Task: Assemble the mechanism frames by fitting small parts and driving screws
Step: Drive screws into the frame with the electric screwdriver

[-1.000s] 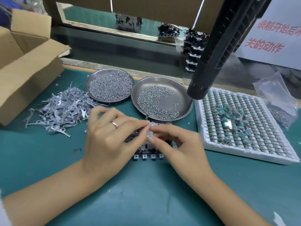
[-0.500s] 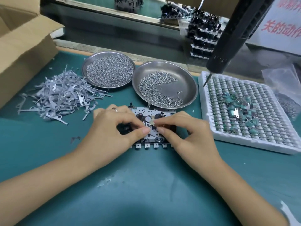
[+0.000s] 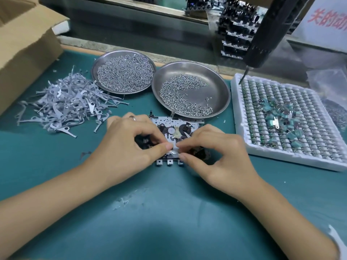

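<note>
both hands pinch a small part over the frame

a cardboard box (image 3: 24, 44) stands far left, with a heap of metal levers (image 3: 63, 102) on the green surface (image 3: 169, 212). next come two steel dishes of screws (image 3: 124, 72) (image 3: 190, 91). the left hand (image 3: 127, 147) and right hand (image 3: 216, 156) each close thumb and forefinger in a tight grip on a small metal part (image 3: 175, 146), held between them just above the frame (image 3: 174, 128), which lies flat under both hands. a white tray (image 3: 281, 158) sits right, under a hanging screwdriver (image 3: 262, 44).
</note>
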Available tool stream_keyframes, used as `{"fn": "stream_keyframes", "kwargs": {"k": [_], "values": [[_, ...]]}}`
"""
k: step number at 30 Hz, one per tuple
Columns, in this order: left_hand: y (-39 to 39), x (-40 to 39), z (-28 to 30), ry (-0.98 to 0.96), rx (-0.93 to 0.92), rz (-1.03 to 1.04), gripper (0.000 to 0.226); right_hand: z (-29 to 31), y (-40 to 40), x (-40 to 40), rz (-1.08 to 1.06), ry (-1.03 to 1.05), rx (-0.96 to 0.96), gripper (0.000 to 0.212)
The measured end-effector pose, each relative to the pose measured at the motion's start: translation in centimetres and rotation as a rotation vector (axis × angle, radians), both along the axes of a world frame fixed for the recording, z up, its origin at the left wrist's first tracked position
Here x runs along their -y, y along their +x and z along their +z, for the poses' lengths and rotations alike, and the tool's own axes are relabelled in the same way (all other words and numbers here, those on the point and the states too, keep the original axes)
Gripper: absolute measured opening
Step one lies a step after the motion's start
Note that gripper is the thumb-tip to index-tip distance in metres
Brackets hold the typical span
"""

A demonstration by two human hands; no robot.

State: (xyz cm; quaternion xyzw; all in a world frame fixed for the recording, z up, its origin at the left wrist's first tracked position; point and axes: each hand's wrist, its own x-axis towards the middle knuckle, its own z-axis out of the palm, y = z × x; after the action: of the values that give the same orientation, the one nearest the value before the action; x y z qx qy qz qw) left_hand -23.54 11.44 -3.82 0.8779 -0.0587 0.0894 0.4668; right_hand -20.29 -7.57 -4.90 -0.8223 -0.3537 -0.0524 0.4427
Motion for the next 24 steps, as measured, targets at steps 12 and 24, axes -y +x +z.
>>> {"fn": "stream_keyframes", "kwargs": {"k": [12,24], "values": [[0.1,-0.4,-0.3,0.006,0.009,-0.037,0.026,-1.7,-1.0,-0.6,-0.135,-0.051,0.3,0.003],[0.7,-1.0,-0.5,-0.041,-0.018,-0.107,0.008,-0.8,-0.4,-0.5,-0.17,0.211,-0.017,0.011]]}}
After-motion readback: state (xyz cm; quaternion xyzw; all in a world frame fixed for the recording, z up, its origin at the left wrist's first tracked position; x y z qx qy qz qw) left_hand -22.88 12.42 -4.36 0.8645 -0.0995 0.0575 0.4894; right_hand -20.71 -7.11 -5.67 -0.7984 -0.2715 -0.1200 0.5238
